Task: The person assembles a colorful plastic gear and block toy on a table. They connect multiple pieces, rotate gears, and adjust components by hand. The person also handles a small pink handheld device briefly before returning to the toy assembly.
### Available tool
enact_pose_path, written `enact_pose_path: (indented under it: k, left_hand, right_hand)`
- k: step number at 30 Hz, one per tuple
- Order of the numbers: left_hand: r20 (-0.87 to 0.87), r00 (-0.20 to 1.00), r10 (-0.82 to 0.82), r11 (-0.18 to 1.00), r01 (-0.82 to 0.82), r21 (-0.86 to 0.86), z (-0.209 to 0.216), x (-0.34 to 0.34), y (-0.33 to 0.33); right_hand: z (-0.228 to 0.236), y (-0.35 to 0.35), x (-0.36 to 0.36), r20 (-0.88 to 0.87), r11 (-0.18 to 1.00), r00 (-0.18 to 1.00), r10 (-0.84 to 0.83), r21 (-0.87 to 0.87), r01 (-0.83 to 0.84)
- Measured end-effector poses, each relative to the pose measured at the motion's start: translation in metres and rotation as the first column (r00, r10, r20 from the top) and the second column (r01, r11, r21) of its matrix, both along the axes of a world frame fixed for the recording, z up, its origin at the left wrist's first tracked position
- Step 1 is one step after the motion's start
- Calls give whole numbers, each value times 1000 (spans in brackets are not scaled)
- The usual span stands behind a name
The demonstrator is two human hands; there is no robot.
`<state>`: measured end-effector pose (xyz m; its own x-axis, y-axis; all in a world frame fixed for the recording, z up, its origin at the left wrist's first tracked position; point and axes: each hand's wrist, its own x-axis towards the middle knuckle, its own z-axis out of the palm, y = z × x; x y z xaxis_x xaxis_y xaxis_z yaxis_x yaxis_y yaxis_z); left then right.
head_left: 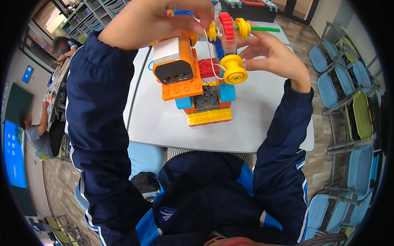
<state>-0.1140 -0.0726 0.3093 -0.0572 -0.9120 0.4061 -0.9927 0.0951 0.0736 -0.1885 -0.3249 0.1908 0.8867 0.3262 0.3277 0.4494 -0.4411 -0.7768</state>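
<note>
A model of coloured building bricks (204,96) is held up above a white table (262,123). It has an orange and white block with a dark face, a grey motor piece, yellow, blue and red bricks. A red gear (225,25) and yellow pulley wheels (234,69) sit on a green axle (262,29), with a white string looped by them. My left hand (164,16) grips the top of the model near the gear. My right hand (273,53) holds the model's right side by the axle, fingers spread.
Blue and green chairs (349,102) stand in rows at the right. A dark bin with parts (250,10) sits at the table's far end. Other people sit at a table (55,78) at the left, near a screen (14,151) and shelves.
</note>
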Motion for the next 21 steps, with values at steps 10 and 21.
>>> enact_pose_path:
  k: [10,21]
  left_hand:
    - [-307,920,244,970,-236,62,2,-12,-3]
    - [-370,923,105,993,-115,-7,-5,7,-4]
  right_hand:
    - [8,-5,4,11,983,999,51,-178,-48]
    - [6,-2,7,37,969,999,24,-248,-14]
